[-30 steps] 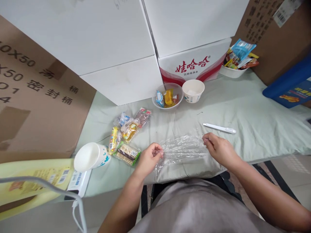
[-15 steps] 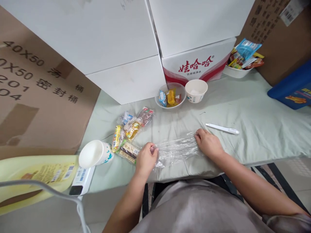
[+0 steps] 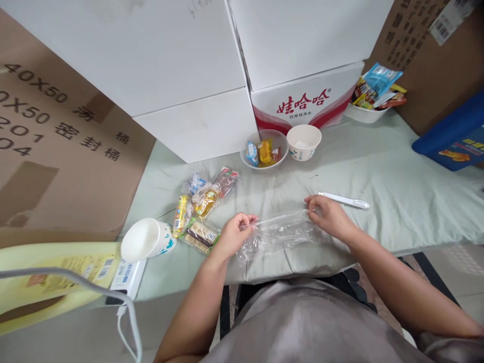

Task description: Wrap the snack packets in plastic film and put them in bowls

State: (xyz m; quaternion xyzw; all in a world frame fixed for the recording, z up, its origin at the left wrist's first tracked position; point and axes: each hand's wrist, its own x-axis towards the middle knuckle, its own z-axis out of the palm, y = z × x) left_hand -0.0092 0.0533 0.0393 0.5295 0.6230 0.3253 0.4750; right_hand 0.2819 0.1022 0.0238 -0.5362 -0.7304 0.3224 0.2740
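A clear plastic bag (image 3: 278, 233) is stretched between my hands near the table's front edge. My left hand (image 3: 234, 236) pinches its left end. Its right end is pinched by my right hand (image 3: 328, 217). The bag looks lifted a little off the pale green cloth (image 3: 378, 171). Just left of my left hand lies a heap of wrapped snacks (image 3: 200, 212). A white pen-like stick (image 3: 343, 200) lies right beside my right hand.
A clear bowl with snacks (image 3: 263, 149) and an empty paper bowl (image 3: 303, 142) stand at the back by the white boxes (image 3: 212, 70). A paper cup (image 3: 145, 238) lies tipped at the left. Another snack bowl (image 3: 368, 103) sits far right, near a blue box (image 3: 454, 136).
Both hands have raised the bag's top edge slightly and shifted from pressing it flat to pinching its ends. The view has hardly moved.
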